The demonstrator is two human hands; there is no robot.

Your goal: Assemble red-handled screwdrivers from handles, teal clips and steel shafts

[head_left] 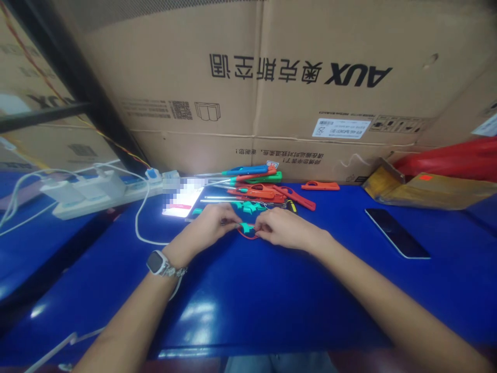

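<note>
My left hand (212, 225) and my right hand (281, 228) meet over the blue table (252, 300), fingers pinched together. Between them they hold a small teal plastic part (246, 228) with a thin red wire looping below it. A watch sits on my left wrist. Just behind my hands lies a pile of long lighter-like tools (258, 189) in red, blue and green, with a few loose teal parts (248, 207) in front of the pile.
A lit phone (180, 203) on a white cable lies left of the pile. A white power strip (93, 194) with chargers sits far left. A dark phone (396, 233) lies at right. Large cardboard boxes (272, 77) wall off the back. A brown bag (427, 189) sits back right.
</note>
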